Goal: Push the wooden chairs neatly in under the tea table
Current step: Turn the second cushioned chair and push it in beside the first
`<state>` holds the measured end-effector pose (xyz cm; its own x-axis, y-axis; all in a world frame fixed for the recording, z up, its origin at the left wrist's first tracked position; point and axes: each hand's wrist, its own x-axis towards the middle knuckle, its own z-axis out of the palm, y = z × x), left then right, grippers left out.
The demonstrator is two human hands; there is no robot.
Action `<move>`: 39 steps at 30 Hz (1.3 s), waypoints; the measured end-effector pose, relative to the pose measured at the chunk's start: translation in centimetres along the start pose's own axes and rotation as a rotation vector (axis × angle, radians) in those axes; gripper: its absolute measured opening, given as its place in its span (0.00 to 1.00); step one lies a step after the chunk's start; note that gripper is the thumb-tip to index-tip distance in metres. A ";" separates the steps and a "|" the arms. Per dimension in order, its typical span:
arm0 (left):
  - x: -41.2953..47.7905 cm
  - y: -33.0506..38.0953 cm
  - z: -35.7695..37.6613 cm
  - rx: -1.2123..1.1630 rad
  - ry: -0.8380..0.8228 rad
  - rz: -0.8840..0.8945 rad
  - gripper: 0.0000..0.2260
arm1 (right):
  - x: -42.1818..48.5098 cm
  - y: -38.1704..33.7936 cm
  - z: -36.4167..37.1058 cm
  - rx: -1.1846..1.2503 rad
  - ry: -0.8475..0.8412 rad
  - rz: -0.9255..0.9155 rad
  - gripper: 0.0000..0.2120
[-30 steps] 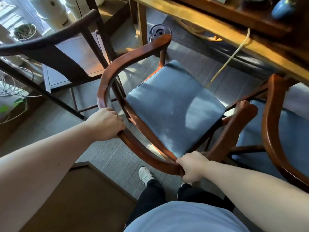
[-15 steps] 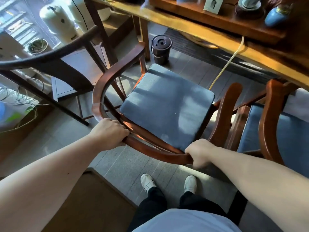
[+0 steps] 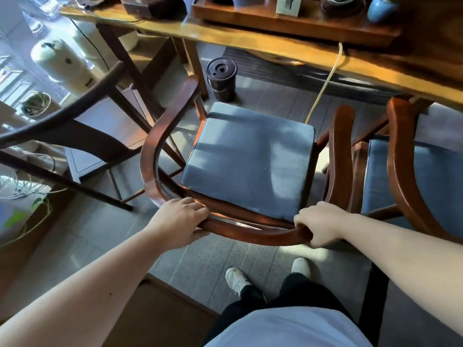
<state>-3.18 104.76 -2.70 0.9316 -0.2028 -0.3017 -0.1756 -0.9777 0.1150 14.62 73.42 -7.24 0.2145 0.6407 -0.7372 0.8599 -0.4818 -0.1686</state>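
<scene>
A reddish wooden armchair (image 3: 160, 136) with a curved back rail and a blue seat cushion (image 3: 250, 161) stands in front of me, facing the tea table (image 3: 275, 48). My left hand (image 3: 179, 221) grips the left part of the back rail. My right hand (image 3: 319, 225) grips the rail at its right end. The chair's front edge is close to the table's edge, still outside it. A second matching chair (image 3: 400, 156) with a blue cushion stands to the right, partly under the table.
A dark wooden chair (image 3: 82, 136) stands at the left. A black lidded canister (image 3: 221, 78) sits on the floor under the table, with a yellow cord (image 3: 323, 88) hanging beside it. Teaware fills the tabletop. Plants and cables are at far left. My feet (image 3: 236, 280) are behind the chair.
The chair has turned to square up with the table and moved forward toward it. Both hands stayed on the back rail, and my feet stepped forward.
</scene>
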 end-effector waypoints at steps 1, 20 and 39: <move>0.0 -0.4 0.0 -0.006 0.016 0.016 0.17 | -0.3 -0.7 -0.1 0.043 0.043 -0.008 0.23; 0.4 -7.8 2.1 -0.126 0.081 0.305 0.16 | 0.6 -11.7 -1.8 0.468 0.338 0.012 0.13; 5.0 -13.2 -0.2 -0.113 0.254 0.611 0.17 | 2.8 -13.8 -4.8 0.479 0.430 0.268 0.22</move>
<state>3.84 116.68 -5.49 0.7240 -0.6852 0.0798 -0.6734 -0.6770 0.2969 5.60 84.72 -3.79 0.6405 0.5949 -0.4857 0.4736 -0.8038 -0.3600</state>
